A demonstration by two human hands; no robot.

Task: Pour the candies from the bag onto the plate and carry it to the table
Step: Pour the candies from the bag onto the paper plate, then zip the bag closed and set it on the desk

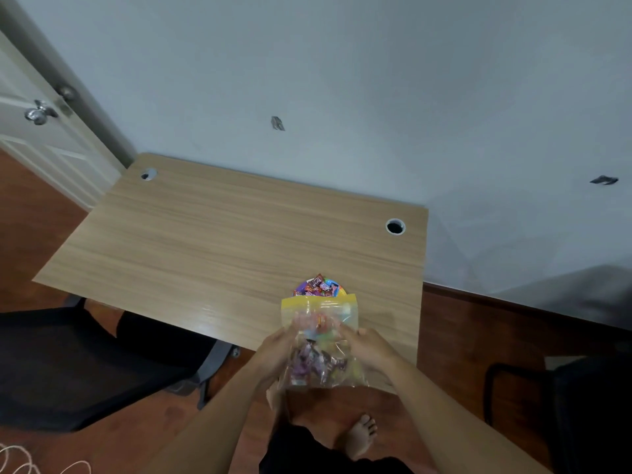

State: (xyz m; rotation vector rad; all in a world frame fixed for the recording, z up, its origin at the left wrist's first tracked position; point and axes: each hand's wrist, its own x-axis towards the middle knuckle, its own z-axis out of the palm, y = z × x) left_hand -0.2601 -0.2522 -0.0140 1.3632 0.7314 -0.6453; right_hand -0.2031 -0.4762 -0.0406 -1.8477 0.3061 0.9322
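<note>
A clear plastic bag (319,340) with a yellow zip edge is tipped forward, its mouth pointing away from me over the plate (342,289). My left hand (277,352) grips the bag's left side and my right hand (367,347) grips its right side. Wrapped candies (319,287) in purple, red and blue lie heaped on the plate, which is mostly hidden behind the bag's mouth. More candies (316,366) remain inside the bag near its bottom. The plate rests on the wooden desk (212,234) near its front right part.
A black chair (68,364) stands at the desk's left front. Another dark chair (564,405) is at the right. The desk has two cable holes (395,227). A white door (41,131) is at the far left. My bare foot (359,436) is on the wooden floor.
</note>
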